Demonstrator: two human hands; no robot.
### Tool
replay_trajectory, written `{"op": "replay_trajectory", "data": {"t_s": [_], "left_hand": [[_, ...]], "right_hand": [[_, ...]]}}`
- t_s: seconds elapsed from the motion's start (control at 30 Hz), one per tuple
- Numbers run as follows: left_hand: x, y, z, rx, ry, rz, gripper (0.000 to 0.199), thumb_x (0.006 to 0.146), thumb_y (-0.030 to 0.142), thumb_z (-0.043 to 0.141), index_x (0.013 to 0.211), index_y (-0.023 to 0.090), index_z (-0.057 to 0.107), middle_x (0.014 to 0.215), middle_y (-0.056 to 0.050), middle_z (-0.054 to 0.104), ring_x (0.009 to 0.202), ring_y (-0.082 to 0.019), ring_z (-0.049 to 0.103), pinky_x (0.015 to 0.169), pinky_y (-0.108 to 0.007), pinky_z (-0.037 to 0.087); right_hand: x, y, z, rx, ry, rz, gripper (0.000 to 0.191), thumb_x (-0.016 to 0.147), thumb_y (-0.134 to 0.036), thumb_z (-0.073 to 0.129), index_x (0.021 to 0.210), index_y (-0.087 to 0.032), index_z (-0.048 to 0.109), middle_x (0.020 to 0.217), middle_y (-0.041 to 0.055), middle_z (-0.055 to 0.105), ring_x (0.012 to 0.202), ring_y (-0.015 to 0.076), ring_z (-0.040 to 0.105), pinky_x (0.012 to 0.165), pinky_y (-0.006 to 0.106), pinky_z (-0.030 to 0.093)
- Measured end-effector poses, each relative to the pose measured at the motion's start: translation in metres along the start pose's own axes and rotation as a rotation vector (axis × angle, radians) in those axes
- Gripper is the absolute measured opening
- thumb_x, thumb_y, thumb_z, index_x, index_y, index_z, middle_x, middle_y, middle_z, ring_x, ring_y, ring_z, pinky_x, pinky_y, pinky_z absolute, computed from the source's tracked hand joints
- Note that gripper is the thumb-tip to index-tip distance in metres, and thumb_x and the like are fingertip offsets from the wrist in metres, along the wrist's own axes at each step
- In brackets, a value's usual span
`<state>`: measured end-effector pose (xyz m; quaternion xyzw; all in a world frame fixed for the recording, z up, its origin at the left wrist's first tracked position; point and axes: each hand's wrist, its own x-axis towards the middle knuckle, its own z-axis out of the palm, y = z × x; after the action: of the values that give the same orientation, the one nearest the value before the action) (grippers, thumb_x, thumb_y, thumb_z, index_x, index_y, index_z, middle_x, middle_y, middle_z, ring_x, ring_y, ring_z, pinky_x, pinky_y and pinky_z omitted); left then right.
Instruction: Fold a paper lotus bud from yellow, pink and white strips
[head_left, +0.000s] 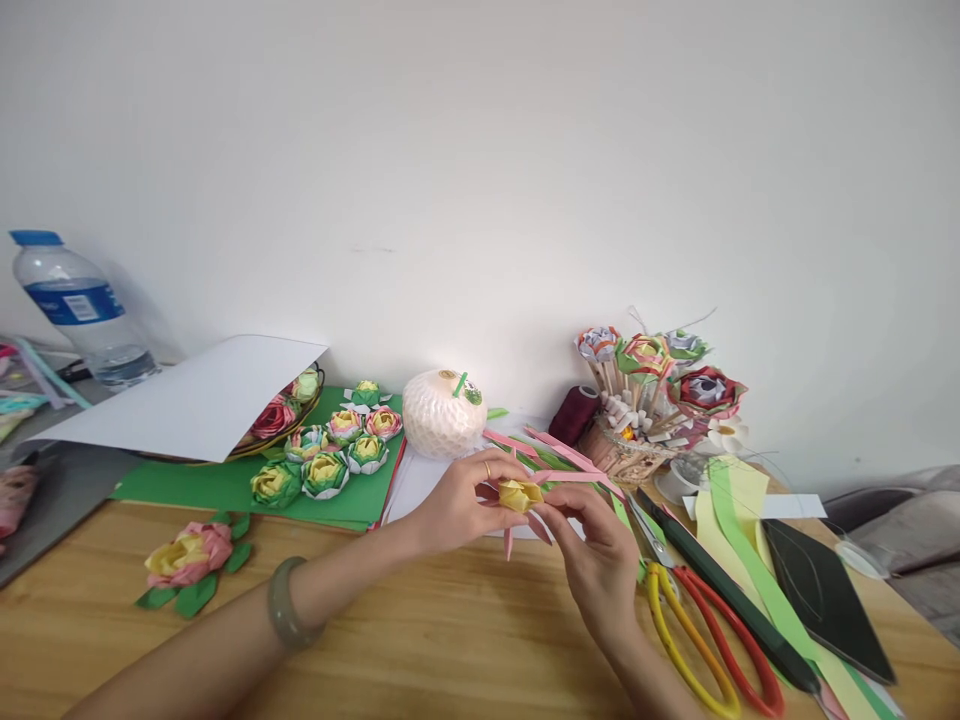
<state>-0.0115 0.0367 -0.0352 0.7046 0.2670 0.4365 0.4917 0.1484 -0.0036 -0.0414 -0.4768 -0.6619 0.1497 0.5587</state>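
Bright, even light here, and look at that pale wall (480, 170): whitest low in the middle, sliding to dull grey toward the upper corners! The white ball (442, 425) takes the glow full on, close to washing out. Shadows? Soft ones, a faint smudge on the wall beside the bottle (71, 310), a mild dark patch on the wooden table (480, 590) below the hands. And the wide lens is bending things: that bottle tips outward, stretched at the left edge. Over right, the grey fabric (919, 540) goes soft and smeary, while the yellow paper flower (520, 495), mid-frame, looks slightly blurred.
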Motion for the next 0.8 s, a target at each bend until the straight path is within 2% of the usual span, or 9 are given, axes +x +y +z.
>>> {"op": "replay_trajectory", "data": {"t_s": [0.1,0.2,0.33,0.47,0.57,0.67,0.8], "left_hand": [[0.0001,-0.0016,-0.0008,-0.021,-0.019,0.011,0.029,0.064,0.018,0.069,0.092,0.016,0.064,0.104,-0.008,0.055,0.087,-0.016,0.057,0.068,-0.025,0.050],[-0.0003,-0.0002,-0.0011,0.016,-0.034,0.033,0.029,0.065,0.019,0.068,0.093,0.016,0.065,0.103,-0.009,0.055,0.088,-0.017,0.056,0.069,-0.025,0.050],[-0.0009,0.0019,-0.0006,0.090,-0.068,0.065,0.032,0.067,0.021,0.067,0.099,0.018,0.064,0.107,-0.011,0.055,0.095,-0.021,0.055,0.067,-0.026,0.050],[-0.0001,0.0012,-0.0009,0.077,-0.100,0.084,0.032,0.071,0.027,0.064,0.102,0.018,0.064,0.108,-0.012,0.054,0.089,-0.020,0.058,0.067,-0.029,0.052],[0.0005,0.0001,-0.0018,0.092,-0.098,0.116,0.032,0.074,0.028,0.062,0.105,0.020,0.063,0.110,-0.011,0.054,0.094,-0.021,0.057,0.072,-0.030,0.052],[-0.0007,-0.0024,-0.0017,0.163,-0.083,0.165,0.035,0.075,0.023,0.060,0.110,0.022,0.060,0.113,-0.010,0.054,0.102,-0.021,0.054,0.077,-0.029,0.051],[-0.0041,-0.0079,0.0014,0.255,-0.087,0.219,0.039,0.077,0.020,0.057,0.115,0.025,0.056,0.117,-0.008,0.053,0.103,-0.019,0.054,0.084,-0.029,0.048]], "right_hand": [[0.0041,-0.0020,-0.0004,0.088,0.003,0.031,0.006,0.074,-0.026,0.064,0.075,-0.021,0.061,0.077,0.0034,0.060,0.073,0.0177,0.057,0.060,0.029,0.047],[0.0047,-0.0008,0.0002,0.187,-0.063,0.083,0.006,0.075,-0.024,0.063,0.078,-0.021,0.060,0.078,0.0029,0.060,0.072,0.0171,0.058,0.060,0.028,0.048],[0.0024,0.0022,0.0005,0.174,-0.136,0.039,0.005,0.076,-0.022,0.062,0.071,-0.022,0.060,0.073,0.0014,0.058,0.074,0.0171,0.058,0.064,0.029,0.048],[0.0017,0.0020,-0.0006,0.202,-0.166,0.003,0.003,0.077,-0.024,0.062,0.076,-0.022,0.060,0.084,0.0039,0.055,0.080,0.0180,0.057,0.065,0.031,0.050],[0.0007,0.0005,-0.0005,0.175,-0.186,-0.078,0.017,0.071,-0.028,0.067,0.084,-0.022,0.058,0.092,0.0059,0.054,0.087,0.0204,0.056,0.067,0.032,0.052],[-0.0019,-0.0003,0.0009,0.065,-0.177,-0.157,0.027,0.067,-0.028,0.072,0.087,-0.022,0.054,0.089,0.0052,0.054,0.080,0.0189,0.056,0.064,0.031,0.052],[-0.0046,-0.0022,0.0018,-0.109,-0.122,-0.232,0.023,0.072,-0.025,0.067,0.091,-0.021,0.053,0.077,0.0020,0.053,0.064,0.0147,0.053,0.057,0.029,0.051]]}}
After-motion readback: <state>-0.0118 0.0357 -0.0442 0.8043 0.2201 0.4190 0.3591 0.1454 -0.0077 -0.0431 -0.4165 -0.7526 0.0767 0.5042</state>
